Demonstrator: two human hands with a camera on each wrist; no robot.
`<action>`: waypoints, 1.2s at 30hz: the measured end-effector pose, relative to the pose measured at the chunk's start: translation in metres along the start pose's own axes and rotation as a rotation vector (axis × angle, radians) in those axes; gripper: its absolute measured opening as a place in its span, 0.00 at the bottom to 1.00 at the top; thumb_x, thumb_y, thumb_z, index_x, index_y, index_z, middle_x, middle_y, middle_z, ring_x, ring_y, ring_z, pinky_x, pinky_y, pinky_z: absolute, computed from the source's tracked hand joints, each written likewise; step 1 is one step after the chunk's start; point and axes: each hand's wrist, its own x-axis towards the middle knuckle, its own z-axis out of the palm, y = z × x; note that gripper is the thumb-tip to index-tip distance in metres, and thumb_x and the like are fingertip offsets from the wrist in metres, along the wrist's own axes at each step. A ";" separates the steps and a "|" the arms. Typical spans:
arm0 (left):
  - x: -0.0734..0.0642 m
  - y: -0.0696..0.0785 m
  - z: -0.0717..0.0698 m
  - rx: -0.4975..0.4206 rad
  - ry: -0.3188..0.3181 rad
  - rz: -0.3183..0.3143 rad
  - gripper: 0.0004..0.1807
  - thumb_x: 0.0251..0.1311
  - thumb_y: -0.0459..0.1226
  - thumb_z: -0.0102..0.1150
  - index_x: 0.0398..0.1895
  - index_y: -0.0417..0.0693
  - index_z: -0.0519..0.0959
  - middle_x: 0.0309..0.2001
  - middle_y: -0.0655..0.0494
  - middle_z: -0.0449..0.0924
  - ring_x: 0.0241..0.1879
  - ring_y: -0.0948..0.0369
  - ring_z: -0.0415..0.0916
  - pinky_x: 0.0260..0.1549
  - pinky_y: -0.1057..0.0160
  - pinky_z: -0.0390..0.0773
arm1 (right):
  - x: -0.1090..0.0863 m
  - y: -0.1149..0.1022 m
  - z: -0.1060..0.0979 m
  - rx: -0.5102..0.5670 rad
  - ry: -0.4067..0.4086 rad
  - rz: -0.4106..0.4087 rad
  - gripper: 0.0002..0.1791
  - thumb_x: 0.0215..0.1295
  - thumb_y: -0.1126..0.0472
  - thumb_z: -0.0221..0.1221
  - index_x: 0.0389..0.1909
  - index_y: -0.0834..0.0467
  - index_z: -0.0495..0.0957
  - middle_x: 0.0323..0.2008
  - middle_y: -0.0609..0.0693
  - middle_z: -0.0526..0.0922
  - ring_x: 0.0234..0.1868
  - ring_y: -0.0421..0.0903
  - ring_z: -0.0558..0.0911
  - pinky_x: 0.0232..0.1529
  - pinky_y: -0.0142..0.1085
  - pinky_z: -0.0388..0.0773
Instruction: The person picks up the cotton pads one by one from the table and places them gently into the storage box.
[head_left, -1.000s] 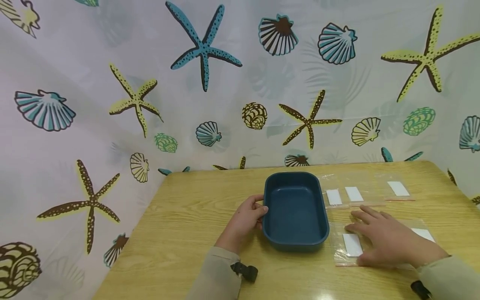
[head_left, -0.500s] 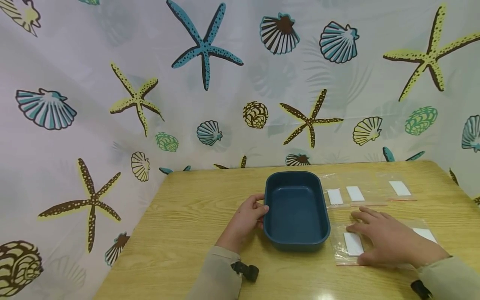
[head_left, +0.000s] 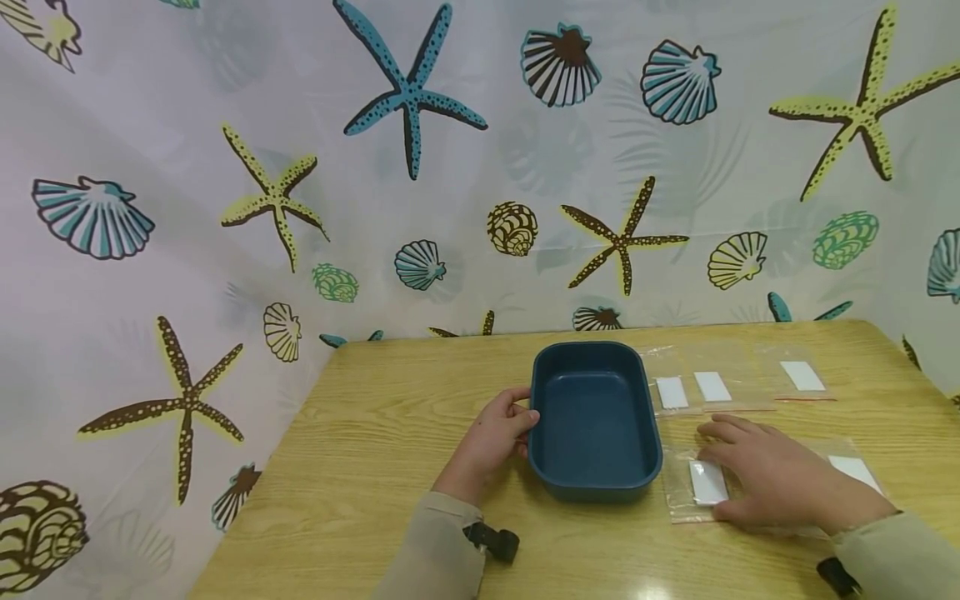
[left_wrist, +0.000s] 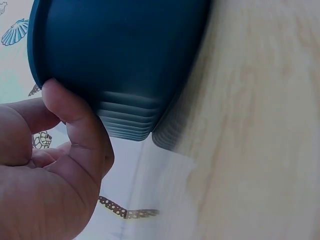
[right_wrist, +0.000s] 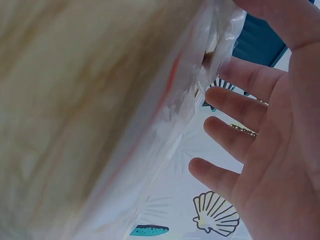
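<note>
In the head view a dark blue rectangular container (head_left: 596,429) stands on the table. My left hand (head_left: 489,442) grips its left side, thumb at the rim; the left wrist view shows the container's outer wall (left_wrist: 120,55) close by. To the right, my right hand (head_left: 776,479) pinches a clear zip bag (head_left: 681,510) with a white label between thumb and index finger. The right wrist view has the bag's crumpled plastic (right_wrist: 220,35) between those two, while the other fingers (right_wrist: 230,140) are spread and touch nothing. Part of the bag is hidden under the hand.
Several more clear zip bags with white labels lie flat: a row (head_left: 738,398) behind the right hand, and one (head_left: 855,467) partly under the right wrist. A wooden table (head_left: 390,417) carries everything. A patterned cloth (head_left: 465,167) hangs behind it.
The right thumb and index finger have drawn in a little, and the zip bag's near edge has shifted slightly away from me. The left hand and container stay put.
</note>
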 end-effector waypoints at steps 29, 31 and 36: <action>0.000 0.000 0.000 -0.007 0.002 0.003 0.25 0.75 0.33 0.53 0.72 0.40 0.65 0.43 0.44 0.75 0.29 0.58 0.76 0.25 0.64 0.77 | 0.001 0.010 -0.021 -0.011 0.107 -0.023 0.35 0.51 0.36 0.73 0.54 0.54 0.82 0.65 0.59 0.74 0.68 0.66 0.67 0.60 0.62 0.69; 0.000 0.000 0.000 -0.001 0.005 0.001 0.25 0.75 0.33 0.53 0.72 0.41 0.65 0.43 0.44 0.76 0.29 0.58 0.76 0.26 0.63 0.77 | 0.001 0.011 -0.024 -0.014 0.116 -0.019 0.34 0.51 0.37 0.73 0.54 0.54 0.82 0.65 0.59 0.74 0.68 0.66 0.67 0.60 0.62 0.69; 0.000 0.000 0.000 0.014 0.011 -0.004 0.25 0.75 0.35 0.53 0.72 0.43 0.66 0.44 0.44 0.76 0.31 0.57 0.76 0.28 0.62 0.77 | 0.002 0.010 -0.033 -0.021 0.142 -0.022 0.33 0.51 0.41 0.74 0.55 0.55 0.82 0.65 0.59 0.73 0.68 0.66 0.67 0.60 0.62 0.70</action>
